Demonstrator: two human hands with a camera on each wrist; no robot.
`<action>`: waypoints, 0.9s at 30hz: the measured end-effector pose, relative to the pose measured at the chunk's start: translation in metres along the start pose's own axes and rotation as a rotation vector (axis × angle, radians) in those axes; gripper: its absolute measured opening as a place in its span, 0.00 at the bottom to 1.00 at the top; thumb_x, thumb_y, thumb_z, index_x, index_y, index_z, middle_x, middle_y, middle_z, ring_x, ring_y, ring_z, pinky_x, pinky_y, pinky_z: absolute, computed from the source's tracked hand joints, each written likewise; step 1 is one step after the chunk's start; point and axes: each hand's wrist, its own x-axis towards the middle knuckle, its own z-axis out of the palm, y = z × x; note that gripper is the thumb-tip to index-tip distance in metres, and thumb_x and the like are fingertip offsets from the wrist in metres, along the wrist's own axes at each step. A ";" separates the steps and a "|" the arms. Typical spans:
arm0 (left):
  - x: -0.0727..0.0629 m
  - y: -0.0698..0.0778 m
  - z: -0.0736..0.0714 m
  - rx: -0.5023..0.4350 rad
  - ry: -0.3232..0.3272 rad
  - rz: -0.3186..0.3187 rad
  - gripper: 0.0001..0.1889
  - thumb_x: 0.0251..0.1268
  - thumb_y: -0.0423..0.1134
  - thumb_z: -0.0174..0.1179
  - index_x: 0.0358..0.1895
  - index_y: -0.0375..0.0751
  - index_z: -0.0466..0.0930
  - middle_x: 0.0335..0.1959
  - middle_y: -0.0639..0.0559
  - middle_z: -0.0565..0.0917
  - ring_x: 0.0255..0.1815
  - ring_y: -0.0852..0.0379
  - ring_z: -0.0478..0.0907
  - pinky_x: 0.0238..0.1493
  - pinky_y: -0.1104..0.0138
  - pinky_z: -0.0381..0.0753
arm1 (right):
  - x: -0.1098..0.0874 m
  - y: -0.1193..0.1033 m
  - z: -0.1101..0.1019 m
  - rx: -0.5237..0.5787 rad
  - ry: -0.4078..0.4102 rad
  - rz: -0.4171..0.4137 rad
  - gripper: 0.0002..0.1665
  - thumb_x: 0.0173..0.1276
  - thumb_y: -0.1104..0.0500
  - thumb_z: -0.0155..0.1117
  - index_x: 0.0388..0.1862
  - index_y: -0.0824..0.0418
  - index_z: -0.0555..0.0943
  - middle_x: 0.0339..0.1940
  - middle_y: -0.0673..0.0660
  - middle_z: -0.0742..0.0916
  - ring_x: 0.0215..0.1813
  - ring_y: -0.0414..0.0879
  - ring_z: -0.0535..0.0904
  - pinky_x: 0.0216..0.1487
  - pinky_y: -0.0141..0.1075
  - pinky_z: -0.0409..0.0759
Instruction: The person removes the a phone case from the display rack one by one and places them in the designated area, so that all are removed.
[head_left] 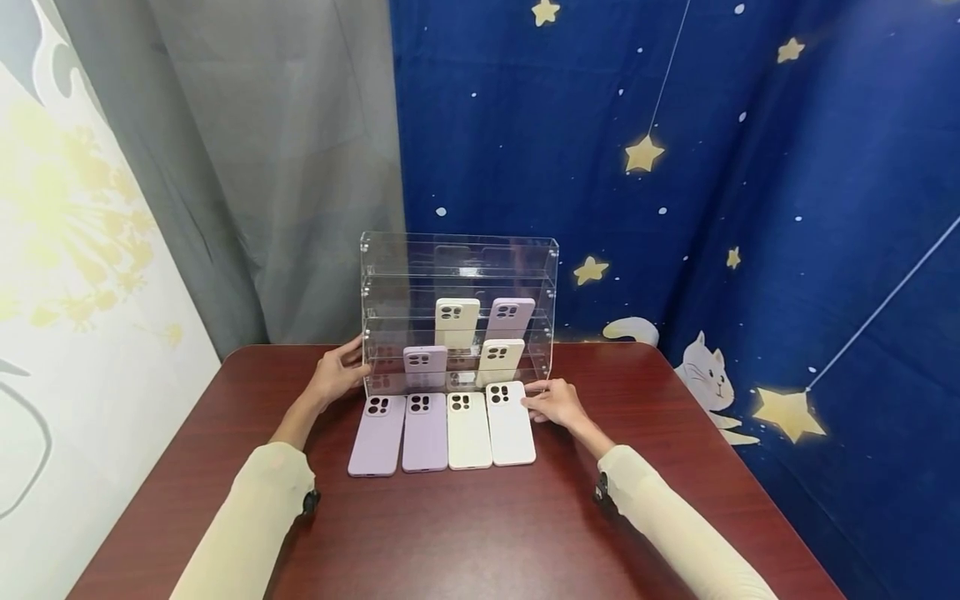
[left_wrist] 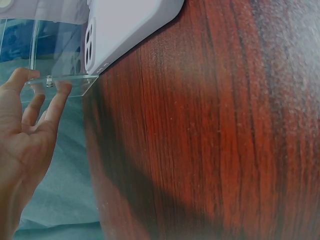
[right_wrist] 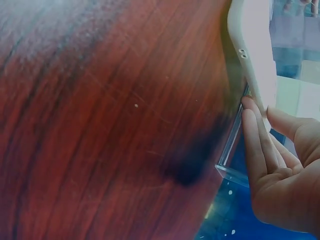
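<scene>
My right hand pinches the upper right edge of a white phone case, thumb on the back and fingers along the side and underneath. In the right wrist view this edge of the white case tilts up off the table. A clear acrylic display rack stands behind it. At the rack's left side my left hand touches the side panel with spread fingers. Left of the white case lie a cream phone case, a lilac one and another lilac one, side by side.
On the rack's tiers stand a cream case, a lilac case, a lower lilac case and a lower cream case. The dark red wooden table ends behind the rack at a grey curtain and a blue starry curtain.
</scene>
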 end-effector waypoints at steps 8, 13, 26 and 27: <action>0.000 -0.001 0.000 0.012 0.005 0.006 0.39 0.72 0.25 0.59 0.83 0.44 0.56 0.75 0.30 0.68 0.70 0.33 0.73 0.57 0.54 0.86 | -0.003 0.005 0.004 -0.036 0.004 0.004 0.17 0.65 0.67 0.75 0.52 0.69 0.88 0.29 0.62 0.92 0.23 0.45 0.88 0.25 0.35 0.89; -0.001 0.001 0.000 0.003 -0.001 0.006 0.39 0.73 0.25 0.58 0.83 0.44 0.56 0.75 0.29 0.66 0.70 0.33 0.72 0.57 0.53 0.85 | -0.004 0.007 0.006 -0.090 0.040 -0.010 0.15 0.63 0.65 0.78 0.49 0.66 0.90 0.25 0.58 0.91 0.21 0.46 0.88 0.23 0.35 0.88; -0.001 -0.001 0.001 -0.003 0.004 0.003 0.39 0.73 0.25 0.58 0.83 0.42 0.55 0.75 0.29 0.66 0.71 0.32 0.71 0.55 0.59 0.87 | -0.006 0.012 0.005 -0.255 0.115 -0.041 0.12 0.58 0.56 0.83 0.41 0.56 0.93 0.18 0.48 0.89 0.18 0.41 0.85 0.20 0.29 0.79; -0.001 0.000 0.000 0.000 0.003 0.005 0.39 0.73 0.25 0.58 0.83 0.42 0.55 0.75 0.29 0.66 0.71 0.33 0.71 0.55 0.59 0.87 | -0.006 0.011 0.005 -0.264 0.122 -0.051 0.12 0.58 0.55 0.82 0.42 0.55 0.93 0.19 0.48 0.90 0.19 0.41 0.86 0.20 0.28 0.78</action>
